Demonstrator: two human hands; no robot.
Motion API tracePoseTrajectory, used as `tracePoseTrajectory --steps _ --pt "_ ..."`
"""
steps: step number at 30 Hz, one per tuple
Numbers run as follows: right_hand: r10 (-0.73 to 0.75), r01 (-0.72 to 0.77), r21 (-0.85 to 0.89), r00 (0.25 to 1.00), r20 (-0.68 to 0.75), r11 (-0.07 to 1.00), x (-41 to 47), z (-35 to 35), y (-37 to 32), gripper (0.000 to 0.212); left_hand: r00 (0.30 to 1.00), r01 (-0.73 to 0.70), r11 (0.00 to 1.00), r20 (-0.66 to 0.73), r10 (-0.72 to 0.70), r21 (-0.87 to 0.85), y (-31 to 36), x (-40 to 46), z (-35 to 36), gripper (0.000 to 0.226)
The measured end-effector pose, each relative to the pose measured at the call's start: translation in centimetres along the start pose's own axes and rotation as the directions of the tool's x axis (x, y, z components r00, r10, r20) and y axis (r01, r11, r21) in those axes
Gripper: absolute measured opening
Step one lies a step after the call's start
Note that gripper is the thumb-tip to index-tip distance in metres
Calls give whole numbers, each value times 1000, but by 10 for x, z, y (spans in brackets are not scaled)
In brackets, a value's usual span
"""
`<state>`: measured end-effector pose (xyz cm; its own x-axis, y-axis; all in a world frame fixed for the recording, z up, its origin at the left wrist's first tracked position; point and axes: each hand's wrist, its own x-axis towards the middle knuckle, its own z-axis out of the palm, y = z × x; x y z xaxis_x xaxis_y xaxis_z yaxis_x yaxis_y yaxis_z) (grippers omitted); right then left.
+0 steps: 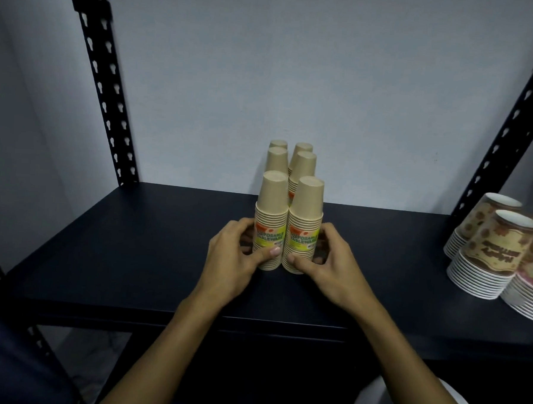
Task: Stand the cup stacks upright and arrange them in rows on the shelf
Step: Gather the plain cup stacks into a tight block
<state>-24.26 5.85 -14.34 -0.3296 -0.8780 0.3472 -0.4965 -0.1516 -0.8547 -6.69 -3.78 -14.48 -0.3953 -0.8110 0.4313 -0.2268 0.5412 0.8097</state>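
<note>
Several stacks of tan paper cups stand upright, upside down, in two columns on the dark shelf (132, 256). The front left stack (271, 202) and front right stack (306, 207) carry yellow labels and touch each other. My left hand (234, 262) grips the base of the front left stack, thumb across its front. My right hand (333, 267) grips the base of the front right stack the same way. Behind them stand two more pairs of tan stacks (292, 163), partly hidden.
At the shelf's right end several stacks of patterned white-rimmed cups (491, 250) stand leaning. Black perforated uprights (110, 101) rise at the back left and back right (510, 122) corners. A pale wall backs the shelf.
</note>
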Motion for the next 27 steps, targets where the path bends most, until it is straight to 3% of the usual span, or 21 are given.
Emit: tracePoseTrajectory --steps 4,8,19,27 --pt "10 -8 -176 1000 6 984 14 -5 4 54 999 -4 995 39 0 98 -2 16 3 56" --pt "20 -11 -234 999 36 972 28 -8 5 55 995 -11 990 96 -3 140 2 35 5 52" --pt "51 -12 -303 991 121 953 58 -19 10 60 992 -83 960 115 54 268 -6 56 14 53" --pt "43 -33 -249 999 34 968 58 -11 22 53 996 -39 986 81 26 163 -16 51 18 56"
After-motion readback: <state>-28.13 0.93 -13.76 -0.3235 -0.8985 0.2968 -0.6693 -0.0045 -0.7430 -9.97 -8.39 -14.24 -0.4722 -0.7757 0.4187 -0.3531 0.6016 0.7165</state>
